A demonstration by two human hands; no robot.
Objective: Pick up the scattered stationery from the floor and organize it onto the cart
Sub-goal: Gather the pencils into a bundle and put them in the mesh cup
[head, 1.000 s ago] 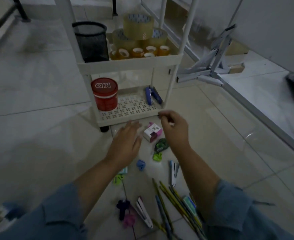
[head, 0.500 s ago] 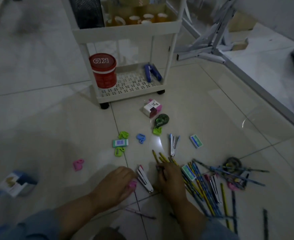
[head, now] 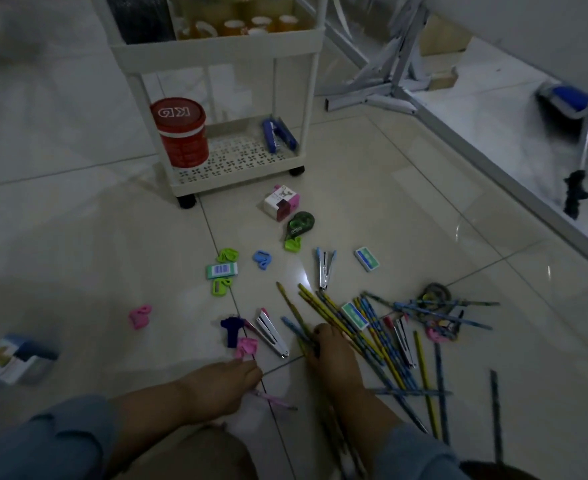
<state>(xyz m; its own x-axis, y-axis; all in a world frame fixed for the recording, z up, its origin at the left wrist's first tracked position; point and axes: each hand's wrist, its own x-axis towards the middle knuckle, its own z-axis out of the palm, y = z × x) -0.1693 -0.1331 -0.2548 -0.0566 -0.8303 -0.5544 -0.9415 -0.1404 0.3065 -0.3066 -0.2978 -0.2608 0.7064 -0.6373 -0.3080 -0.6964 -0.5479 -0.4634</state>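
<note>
The white cart stands ahead of me; on its bottom shelf a red tub reads "KD" upside down, beside a blue stapler. In front of the cart, the pencils lie fanned on the floor, long axes running diagonally toward it. My right hand is clenched round several pencils. My left hand rests curled near a pink sharpener; its grip I cannot tell.

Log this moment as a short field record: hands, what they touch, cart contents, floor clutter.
right hand: closed around a bundle of pencils on the floor
left hand: low over the floor by a pink pen; grip unclear
cart bottom shelf: red tub, blue stapler
cart upper shelf: tape rolls
floor clutter: white stapler, correction tape, staple boxes
</note>
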